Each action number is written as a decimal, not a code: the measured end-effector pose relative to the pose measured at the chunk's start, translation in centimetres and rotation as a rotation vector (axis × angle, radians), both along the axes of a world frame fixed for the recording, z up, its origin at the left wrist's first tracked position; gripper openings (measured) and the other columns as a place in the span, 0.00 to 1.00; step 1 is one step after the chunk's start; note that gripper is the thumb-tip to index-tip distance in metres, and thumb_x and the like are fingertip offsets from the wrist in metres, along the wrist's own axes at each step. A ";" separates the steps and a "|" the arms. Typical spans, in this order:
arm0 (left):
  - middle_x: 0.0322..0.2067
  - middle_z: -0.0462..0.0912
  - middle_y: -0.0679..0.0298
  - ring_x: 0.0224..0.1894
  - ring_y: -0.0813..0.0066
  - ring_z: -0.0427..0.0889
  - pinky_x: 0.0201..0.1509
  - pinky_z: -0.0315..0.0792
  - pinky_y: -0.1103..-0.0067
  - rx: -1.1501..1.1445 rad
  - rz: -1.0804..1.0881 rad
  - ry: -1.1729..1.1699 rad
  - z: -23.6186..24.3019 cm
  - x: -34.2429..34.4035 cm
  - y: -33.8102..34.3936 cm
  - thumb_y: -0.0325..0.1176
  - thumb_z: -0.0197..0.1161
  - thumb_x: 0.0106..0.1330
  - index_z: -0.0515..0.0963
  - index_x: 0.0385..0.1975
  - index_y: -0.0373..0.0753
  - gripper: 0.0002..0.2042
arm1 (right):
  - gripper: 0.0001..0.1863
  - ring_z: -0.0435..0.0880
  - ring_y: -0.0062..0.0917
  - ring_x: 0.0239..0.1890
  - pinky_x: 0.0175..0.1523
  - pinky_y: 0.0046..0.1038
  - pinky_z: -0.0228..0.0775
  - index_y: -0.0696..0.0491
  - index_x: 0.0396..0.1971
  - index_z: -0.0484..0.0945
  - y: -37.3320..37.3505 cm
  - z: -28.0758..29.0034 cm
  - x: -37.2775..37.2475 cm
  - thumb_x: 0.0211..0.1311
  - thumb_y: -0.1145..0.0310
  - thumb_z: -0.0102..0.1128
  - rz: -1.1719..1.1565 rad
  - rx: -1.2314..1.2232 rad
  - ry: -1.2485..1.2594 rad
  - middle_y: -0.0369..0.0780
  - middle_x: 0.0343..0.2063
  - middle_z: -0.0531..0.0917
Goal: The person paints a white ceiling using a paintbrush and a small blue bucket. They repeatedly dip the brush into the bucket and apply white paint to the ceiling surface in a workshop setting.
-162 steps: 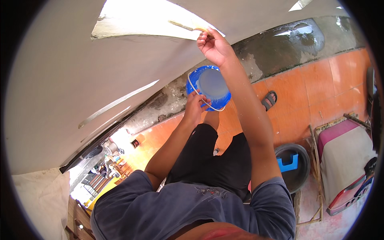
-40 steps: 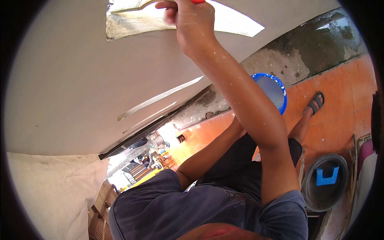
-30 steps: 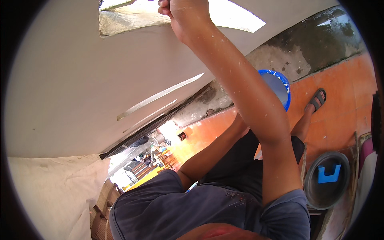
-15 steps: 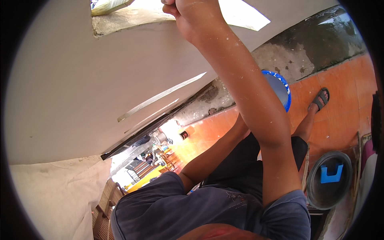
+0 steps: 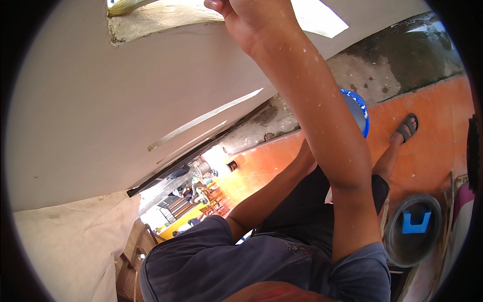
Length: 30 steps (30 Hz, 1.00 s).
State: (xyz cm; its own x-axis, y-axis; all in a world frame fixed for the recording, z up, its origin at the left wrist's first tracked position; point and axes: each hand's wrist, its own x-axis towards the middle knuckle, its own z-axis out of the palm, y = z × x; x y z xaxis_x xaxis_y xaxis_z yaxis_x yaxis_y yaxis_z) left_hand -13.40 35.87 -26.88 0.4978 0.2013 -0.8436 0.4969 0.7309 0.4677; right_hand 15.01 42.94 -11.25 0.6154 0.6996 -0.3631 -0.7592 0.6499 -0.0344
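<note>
My right arm is raised across the view, and my right hand (image 5: 261, 20) is beside an opening (image 5: 166, 22) in a pale wall (image 5: 90, 110). Its fingers look curled, but the top edge cuts them off, so whatever they hold is out of sight. At the opening's left corner is a tuft of yellowish bristles (image 5: 121, 7); whether it joins my hand does not show. My left forearm (image 5: 271, 194) reaches forward, the hand hidden behind my right forearm. Just beyond is a blue bucket (image 5: 366, 121) of greyish liquid, with white splashes on its rim. Pale specks dot my right arm.
A dark round basin (image 5: 390, 241) at the right has a blue plastic piece (image 5: 416, 222) in it. An orange tiled floor (image 5: 432, 151) meets a wet concrete strip (image 5: 362, 70). Pale cloth (image 5: 70, 241) hangs at lower left near a wooden chair (image 5: 128, 267). Chairs stand farther off.
My right hand has shifted slightly right and up in the view. The wall opening has slid a little left, with the bristles still at its corner. The bucket appears slightly farther right.
</note>
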 end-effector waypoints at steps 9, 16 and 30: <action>0.53 0.69 0.57 0.55 0.67 0.73 0.57 0.73 0.68 -0.017 0.017 -0.017 0.3 1.0 0.0 0.39 0.58 0.70 0.57 0.65 0.35 0.28 | 0.14 0.71 0.17 0.24 0.30 0.21 0.65 0.63 0.34 0.78 -1.9 2.3 -0.3 0.69 0.67 0.50 0.118 -0.057 0.007 0.38 0.26 0.79; 0.40 0.74 0.58 0.44 0.66 0.79 0.52 0.76 0.66 -0.177 0.239 0.001 -0.1 1.6 0.4 0.31 0.59 0.68 0.57 0.63 0.36 0.26 | 0.18 0.72 0.17 0.22 0.31 0.20 0.65 0.57 0.24 0.82 -5.0 2.4 -0.8 0.68 0.59 0.54 0.149 -0.086 -0.233 0.34 0.18 0.76; 0.38 0.76 0.61 0.38 0.70 0.80 0.41 0.78 0.74 0.140 0.136 0.238 -1.5 3.0 0.4 0.30 0.59 0.67 0.62 0.60 0.36 0.23 | 0.11 0.77 0.17 0.19 0.24 0.20 0.68 0.62 0.36 0.80 -3.6 1.6 -5.1 0.65 0.68 0.58 -0.304 -0.191 -0.322 0.40 0.22 0.84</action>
State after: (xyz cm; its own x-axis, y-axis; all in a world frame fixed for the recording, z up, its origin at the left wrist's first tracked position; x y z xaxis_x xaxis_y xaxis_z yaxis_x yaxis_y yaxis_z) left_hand -10.39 36.31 -28.35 0.2504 0.3747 -0.8927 0.5069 0.7349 0.4506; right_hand 9.91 39.38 -9.64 0.8842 0.4095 -0.2248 -0.4664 0.8000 -0.3774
